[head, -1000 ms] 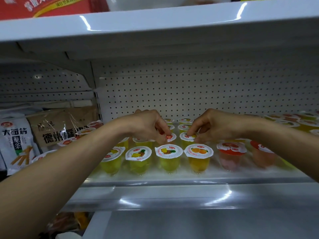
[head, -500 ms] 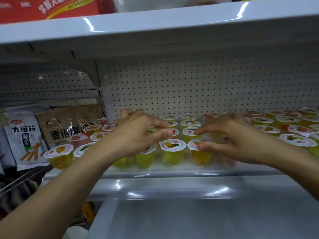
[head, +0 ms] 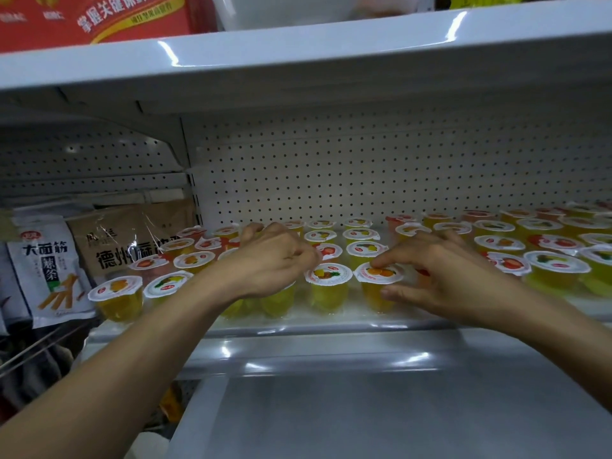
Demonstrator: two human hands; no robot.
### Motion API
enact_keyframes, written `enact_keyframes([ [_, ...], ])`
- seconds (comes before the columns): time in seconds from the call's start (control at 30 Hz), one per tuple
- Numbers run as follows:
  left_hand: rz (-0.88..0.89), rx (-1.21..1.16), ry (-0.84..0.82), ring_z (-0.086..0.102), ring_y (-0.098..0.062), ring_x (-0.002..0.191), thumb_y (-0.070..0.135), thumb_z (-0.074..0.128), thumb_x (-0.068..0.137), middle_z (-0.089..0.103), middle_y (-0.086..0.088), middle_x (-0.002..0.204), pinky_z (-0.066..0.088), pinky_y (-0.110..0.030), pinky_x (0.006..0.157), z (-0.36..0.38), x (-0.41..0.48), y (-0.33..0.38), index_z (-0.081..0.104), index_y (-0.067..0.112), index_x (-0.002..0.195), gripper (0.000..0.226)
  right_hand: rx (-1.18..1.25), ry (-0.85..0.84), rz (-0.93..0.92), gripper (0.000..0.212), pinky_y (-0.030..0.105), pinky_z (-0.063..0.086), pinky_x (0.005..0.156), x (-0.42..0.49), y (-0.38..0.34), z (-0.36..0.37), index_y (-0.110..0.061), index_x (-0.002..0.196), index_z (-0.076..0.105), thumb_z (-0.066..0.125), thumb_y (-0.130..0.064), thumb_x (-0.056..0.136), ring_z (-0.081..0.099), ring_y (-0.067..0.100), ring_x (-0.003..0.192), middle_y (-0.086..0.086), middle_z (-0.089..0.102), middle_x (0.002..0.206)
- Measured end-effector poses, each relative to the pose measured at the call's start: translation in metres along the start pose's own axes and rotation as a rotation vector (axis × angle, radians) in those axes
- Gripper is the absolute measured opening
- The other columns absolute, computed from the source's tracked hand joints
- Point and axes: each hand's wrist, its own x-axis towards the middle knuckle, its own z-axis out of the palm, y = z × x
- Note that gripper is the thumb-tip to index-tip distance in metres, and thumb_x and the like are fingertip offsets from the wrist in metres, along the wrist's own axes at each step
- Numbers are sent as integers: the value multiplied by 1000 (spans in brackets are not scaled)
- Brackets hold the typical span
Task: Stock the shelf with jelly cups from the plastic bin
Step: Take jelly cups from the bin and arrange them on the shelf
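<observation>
at the left a white snack bag (head: 49, 270) reads "大面筋" in black, with "辣条" on a green strip. the brown bag (head: 132, 240) right of it shows "德州", the rest covered. a red box (head: 99, 18) on the upper shelf (head: 298, 58) reads "掌握关键保鲜"; the print on the jelly cups (head: 328, 274) is too small to read.

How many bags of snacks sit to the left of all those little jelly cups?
2: a white bag at the far left and a brown bag behind it. More may hide past the frame edge.
</observation>
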Motion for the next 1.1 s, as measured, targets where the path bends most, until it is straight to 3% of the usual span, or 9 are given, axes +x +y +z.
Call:
enact_keyframes([
  [0.17,26,-130,122,39,-3,122,75,33,78,59,19,116,11,-36,110,1,-13,11,63,47,113,54,-13,-7,0,49,18,10,100,-5,0,2,-48,128,50,60,-59,81,35,-3,127,-26,49,133],
  [0.27,73,-7,153,32,0,129,90,44,55,54,24,124,3,-35,110,7,-19,21,58,50,119,76,-25,13,11,51,22,11,105,-7,-1,5,-49,129,48,63,-57,81,34,-2,128,-26,48,134],
  [0.4,99,100,220,34,-2,127,69,68,67,56,25,120,6,-38,111,12,-20,22,61,50,114,52,-19,46,9,49,23,14,104,-7,-1,8,-46,128,52,66,-53,81,39,1,127,-23,53,130],
  [0.57,94,58,205,32,-2,129,53,72,75,55,26,124,3,-33,107,11,-24,20,60,50,117,44,-34,65,8,49,24,15,105,-8,-2,11,-46,130,50,64,-53,83,37,1,129,-23,51,134],
  [0.7,81,78,251,34,-2,130,68,63,72,52,26,130,3,-35,110,14,-30,22,56,50,123,55,-35,111,4,57,32,18,108,-14,1,8,-45,135,45,57,-62,82,34,3,131,-17,47,140],
  [0.8,104,-21,435,45,-5,122,76,43,69,57,23,124,12,-38,109,20,-39,37,58,46,121,61,198,403,122,44,44,37,104,-33,16,0,-41,128,53,54,-53,86,47,8,120,-14,58,127],
  [0.87,132,-105,517,48,-3,116,70,46,74,59,23,118,17,-40,109,29,-42,57,61,43,117,53,239,515,170,36,52,43,96,-48,29,2,-34,122,60,58,-41,86,55,15,116,-13,61,121],
  [0.97,149,-185,565,49,-3,115,65,50,77,59,24,118,13,-39,111,45,-38,86,63,42,114,46,156,538,223,36,55,43,93,-67,43,9,-31,118,63,60,-35,83,57,23,114,-6,63,120],
  [1.1,128,-178,596,51,-7,116,64,49,78,61,24,115,11,-46,113,58,-25,118,63,41,114,45,-10,488,305,49,51,40,96,-84,61,15,-24,122,62,48,-46,81,52,30,115,2,61,123],
])
